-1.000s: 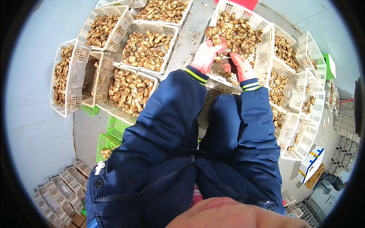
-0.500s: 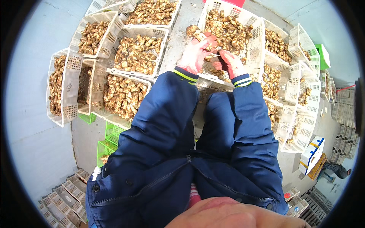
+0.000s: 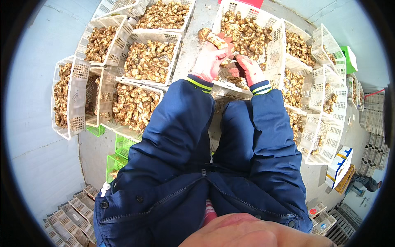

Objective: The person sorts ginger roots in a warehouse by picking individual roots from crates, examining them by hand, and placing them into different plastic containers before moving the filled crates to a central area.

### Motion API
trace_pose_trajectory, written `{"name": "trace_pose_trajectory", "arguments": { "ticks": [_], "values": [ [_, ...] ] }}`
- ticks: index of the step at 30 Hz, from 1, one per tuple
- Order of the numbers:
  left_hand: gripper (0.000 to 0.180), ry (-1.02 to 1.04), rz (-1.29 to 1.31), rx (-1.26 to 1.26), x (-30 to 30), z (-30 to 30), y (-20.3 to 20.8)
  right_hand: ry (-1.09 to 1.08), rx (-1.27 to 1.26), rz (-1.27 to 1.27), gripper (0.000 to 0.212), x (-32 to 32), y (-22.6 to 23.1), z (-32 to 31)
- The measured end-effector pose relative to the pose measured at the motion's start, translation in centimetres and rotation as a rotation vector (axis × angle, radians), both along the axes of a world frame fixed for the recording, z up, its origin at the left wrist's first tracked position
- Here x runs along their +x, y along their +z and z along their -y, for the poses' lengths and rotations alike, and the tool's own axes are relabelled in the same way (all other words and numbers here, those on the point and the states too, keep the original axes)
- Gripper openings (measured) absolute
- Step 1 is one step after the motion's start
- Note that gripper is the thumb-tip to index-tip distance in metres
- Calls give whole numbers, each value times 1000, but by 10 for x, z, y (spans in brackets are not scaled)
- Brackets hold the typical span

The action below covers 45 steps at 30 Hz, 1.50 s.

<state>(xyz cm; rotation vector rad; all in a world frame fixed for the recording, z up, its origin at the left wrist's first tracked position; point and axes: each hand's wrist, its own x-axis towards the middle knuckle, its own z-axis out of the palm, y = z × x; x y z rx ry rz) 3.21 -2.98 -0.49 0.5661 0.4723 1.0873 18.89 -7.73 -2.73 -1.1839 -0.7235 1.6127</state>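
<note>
My left hand (image 3: 209,61), in a pinkish work glove, is closed around a long brown-and-white mushroom (image 3: 214,40) with a rounded cap at its upper left end. Just to the right, my right hand (image 3: 252,71), in a similar glove with dark-stained fingers, is curled near the base of that mushroom. Something thin and pale shows between the two hands, but what the right hand grips is too small to make out. Both hands are above the near left part of a white plastic crate (image 3: 278,48) of similar mushrooms (image 3: 246,35).
More mushroom-filled white crates stand to the left (image 3: 175,61) and right (image 3: 302,68). Green crates (image 3: 116,161) sit low on the left. Stacked crates (image 3: 70,218) line the lower left floor. A white-and-blue box (image 3: 338,166) stands at the right, near another person's leg (image 3: 365,181).
My left hand and the mushroom have shifted slightly up and left, with more of its stem showing. The right hand stays nearly in place, its fingers a little more curled.
</note>
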Motion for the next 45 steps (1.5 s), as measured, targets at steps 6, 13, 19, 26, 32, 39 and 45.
{"name": "trace_pose_trajectory", "arguments": {
  "ticks": [6,13,19,26,32,39,45],
  "values": [
    [22,716,130,-105,-33,-19,-4,80,5,-43,33,5,10,1],
    [25,663,207,-148,-59,-32,-6,143,53,-66,37,5,7,-2],
    [36,236,-68,-75,-21,-12,1,83,48,-72,34,8,8,-1],
    [37,-323,-325,91,9,13,16,-467,142,431,33,125,-74,-49],
    [33,-369,-372,-23,18,14,10,-102,1,1477,66,101,-108,-98],
    [28,-334,-510,-51,25,10,15,-255,10,1475,43,104,-139,-116],
    [35,-129,-456,5,16,1,-11,-423,220,37,49,91,-84,-80]
  ]
}}
